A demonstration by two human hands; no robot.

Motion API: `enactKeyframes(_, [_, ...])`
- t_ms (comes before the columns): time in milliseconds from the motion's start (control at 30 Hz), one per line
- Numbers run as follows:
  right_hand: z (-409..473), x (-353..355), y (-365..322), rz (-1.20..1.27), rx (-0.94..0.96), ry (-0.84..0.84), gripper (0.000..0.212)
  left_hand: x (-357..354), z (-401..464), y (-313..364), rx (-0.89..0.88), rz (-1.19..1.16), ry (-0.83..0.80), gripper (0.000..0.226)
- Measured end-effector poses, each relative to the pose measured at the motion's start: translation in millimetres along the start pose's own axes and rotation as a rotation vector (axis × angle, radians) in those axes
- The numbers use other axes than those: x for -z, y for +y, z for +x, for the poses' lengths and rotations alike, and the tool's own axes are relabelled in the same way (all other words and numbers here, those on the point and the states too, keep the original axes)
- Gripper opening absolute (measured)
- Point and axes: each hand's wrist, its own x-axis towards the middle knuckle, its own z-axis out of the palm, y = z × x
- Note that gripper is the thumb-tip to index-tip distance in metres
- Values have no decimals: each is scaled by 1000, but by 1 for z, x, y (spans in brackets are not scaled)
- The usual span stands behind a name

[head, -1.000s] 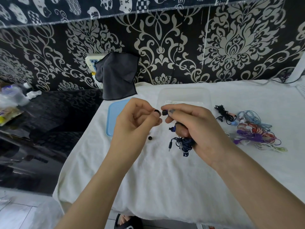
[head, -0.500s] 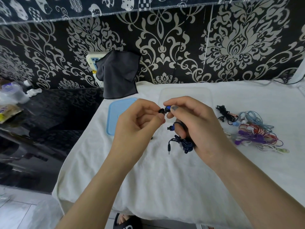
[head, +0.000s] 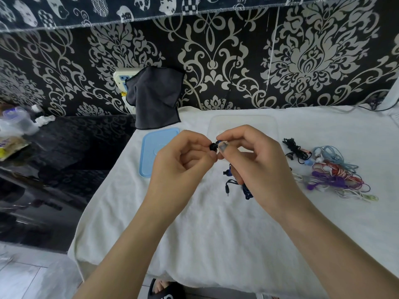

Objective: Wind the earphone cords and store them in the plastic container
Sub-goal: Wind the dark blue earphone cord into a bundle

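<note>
- Wallpaper (head: 302, 61) at the far side: black with a cream damask scroll pattern.
- Fabric strip (head: 151, 7) along the top: dark navy with white cat figures.
- Hanging cloth (head: 154, 98): charcoal grey.
- Table cover (head: 216, 234): plain white.
- Container lid (head: 155, 152), left: pale blue.
- Plastic container (head: 244, 124): clear.
- Earphones (head: 246, 188) under the right hand: dark blue, with a black ear tip (head: 213, 146).
- Earphone pile (head: 332, 173), right: black, light blue, red-and-white, purple, pale yellow-green.

Black wallpaper (head: 237, 61) with pale damask scrolls — a white-clothed table (head: 216, 234), pale tiled floor (head: 26, 277).
</note>
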Motion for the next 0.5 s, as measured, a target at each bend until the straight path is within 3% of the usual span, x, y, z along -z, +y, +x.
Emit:
enactKeyframes(133, [1,0,1,23,-3,12,4,2,0,-3,-50,62,-5,25])
enactKeyframes(500, [5,6,2,207,-172,-71,13,11,0,-2,-301,411,-42,21])
